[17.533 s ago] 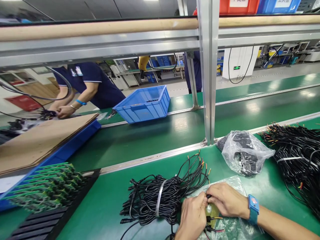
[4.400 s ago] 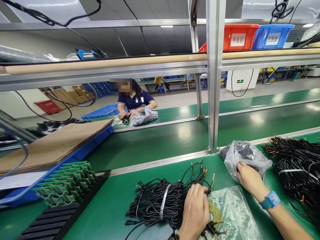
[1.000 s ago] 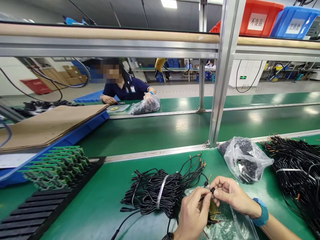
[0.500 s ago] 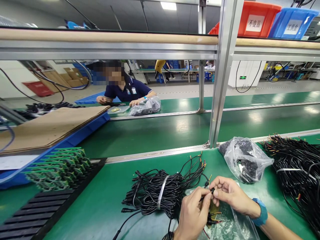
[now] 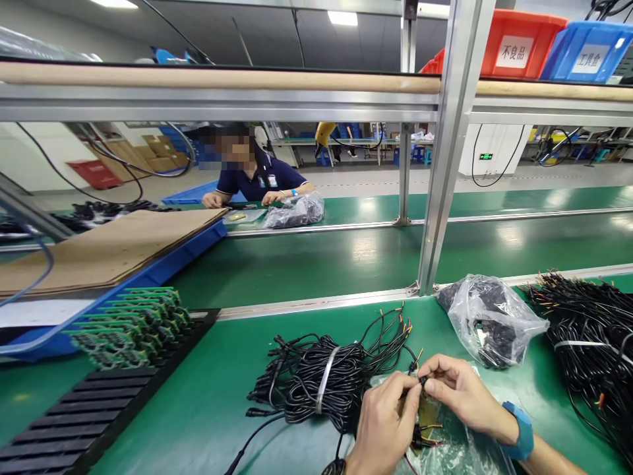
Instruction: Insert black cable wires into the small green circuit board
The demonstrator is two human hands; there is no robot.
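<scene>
My left hand (image 5: 386,419) is closed in a pinch on a black cable, most of which its fingers hide. Facing it, my right hand (image 5: 459,396) pinches a small black part (image 5: 423,380) where the fingertips of both hands meet. Directly left of them lies a bundle of black cables (image 5: 326,386), bound with a white tie, its stripped red and yellow wire ends (image 5: 405,323) pointing up and right. Under my hands is a clear plastic bag (image 5: 452,439), with a few coloured wire ends (image 5: 428,435) showing over it.
A bag of black parts (image 5: 494,323) and another tied cable bundle (image 5: 588,343) lie to the right. Green circuit boards (image 5: 133,330) stand in a black slotted rack (image 5: 84,409) at left. A metal post (image 5: 448,152) rises ahead; a co-worker (image 5: 262,175) sits across the line.
The view has shifted slightly, so the scene sits a little further right. Both hands keep their pinch at the same place over the bag, with only slight finger movement.
</scene>
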